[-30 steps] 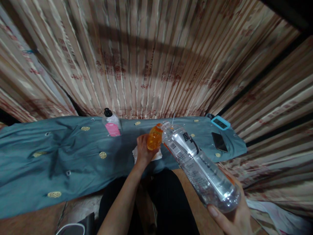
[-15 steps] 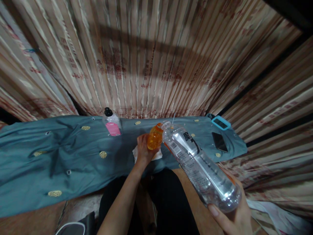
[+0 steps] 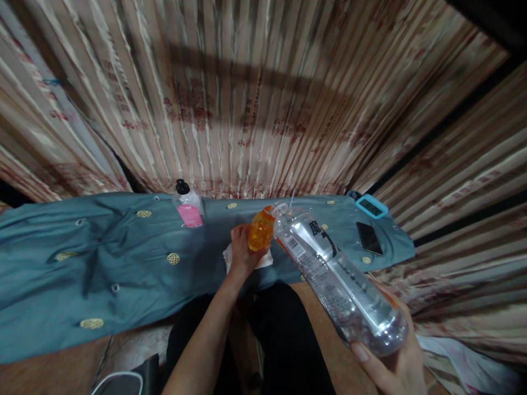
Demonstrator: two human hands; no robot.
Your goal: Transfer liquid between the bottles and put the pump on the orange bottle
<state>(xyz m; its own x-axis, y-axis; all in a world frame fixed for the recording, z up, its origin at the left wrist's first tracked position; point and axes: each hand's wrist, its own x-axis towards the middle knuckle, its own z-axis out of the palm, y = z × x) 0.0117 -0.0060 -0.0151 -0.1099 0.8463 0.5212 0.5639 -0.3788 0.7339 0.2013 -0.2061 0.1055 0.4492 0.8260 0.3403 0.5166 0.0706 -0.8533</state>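
A person seated at a table draped in a blue-grey cloth tips a large clear bottle toward a small orange bottle. The right hand is wrapped around the big bottle's base, holding it tilted with its open neck touching or just over the small bottle's mouth. The left hand is closed around the orange bottle, which stands over a white tissue near the table's front edge.

The risk lies at the two mouths: the small opening is narrow, and a slight wobble of the heavy, base-held bottle would likely send liquid over the fingers, the tissue and the cloth. A steeper tilt could overfill the small bottle; how full it is cannot be told.

A dark phone and a blue-framed device lie well apart to the right, a pink-labelled bottle to the left, against the striped curtain.
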